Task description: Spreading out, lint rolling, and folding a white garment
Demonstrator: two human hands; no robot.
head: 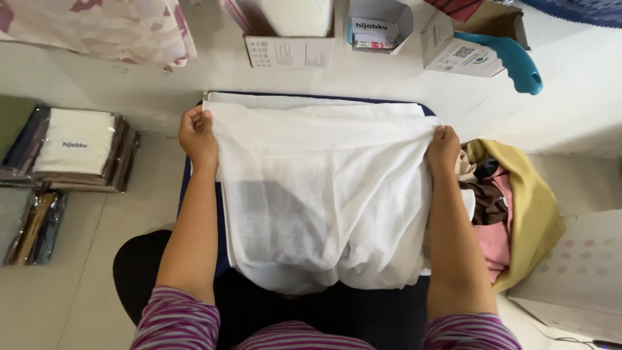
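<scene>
Pinching the side edges of a thin white fabric sheet (324,188), the left hand (197,136) and right hand (444,149) each keep a closed grip on it. The cloth lies folded over a dark blue pad (220,227) on the floor; its lower part is still loose. A heap of coloured cloths (518,207) crowds the right side, and stacked wrapped packets (74,149) lie to the left.

This looks like a home packing corner for a small clothing business: stacks of bagged folded cloths (76,150) on the tiled floor, open cardboard boxes (290,40) along the wall, loose fabrics heaped (512,207) nearby.
</scene>
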